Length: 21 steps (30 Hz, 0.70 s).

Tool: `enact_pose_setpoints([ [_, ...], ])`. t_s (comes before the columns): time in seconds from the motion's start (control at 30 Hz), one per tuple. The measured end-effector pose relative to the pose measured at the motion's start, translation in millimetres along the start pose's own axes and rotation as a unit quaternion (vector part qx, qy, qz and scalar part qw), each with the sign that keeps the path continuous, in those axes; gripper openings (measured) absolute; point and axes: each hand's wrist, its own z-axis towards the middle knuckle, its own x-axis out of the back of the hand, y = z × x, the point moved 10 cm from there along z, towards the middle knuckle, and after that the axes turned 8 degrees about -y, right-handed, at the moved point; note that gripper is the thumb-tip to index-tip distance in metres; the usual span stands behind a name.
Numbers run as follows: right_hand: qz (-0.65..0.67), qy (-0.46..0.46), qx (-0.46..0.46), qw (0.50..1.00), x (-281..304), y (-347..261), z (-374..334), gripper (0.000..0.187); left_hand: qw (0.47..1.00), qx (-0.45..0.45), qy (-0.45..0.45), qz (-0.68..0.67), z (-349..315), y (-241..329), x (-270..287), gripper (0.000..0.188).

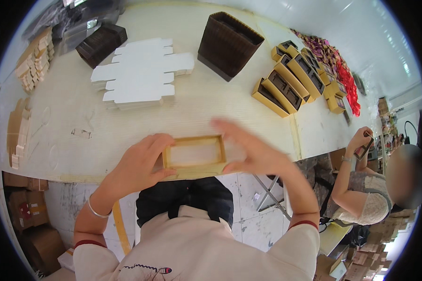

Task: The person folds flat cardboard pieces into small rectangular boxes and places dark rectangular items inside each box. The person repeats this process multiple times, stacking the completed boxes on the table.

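Note:
In front of me, by the table's near edge, lies a gold rectangular box (196, 170) with raised walls and a pale inside. My left hand (143, 161) grips its left end, thumb at the near corner and fingers at the far corner. Around the right end, my right hand (258, 152) has thumb and fingers spread wide, the fingers smeared by motion. Its thumb is close to the near right corner; whether it touches the box I cannot tell.
On the table (126, 140), a stack of flat white carton blanks (140, 72) is beyond my left hand. Dark brown stacks (229, 44) stand farther back. Gold boxes with dark inserts (286, 84) are piled right, near red ribbons (344, 79). A co-worker (361, 192) sits at right.

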Motion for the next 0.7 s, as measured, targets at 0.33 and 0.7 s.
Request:
enact_pose_setpoints([
  [0.33,-0.432,0.257,-0.044,0.864,174,37,50,0.010,0.752,-0.351,-0.072,-0.553,-35,143,49,0.031],
  [0.7,-0.241,0.357,-0.043,0.901,210,18,24,0.022,0.648,-0.486,0.048,-0.585,-67,171,46,0.046],
])
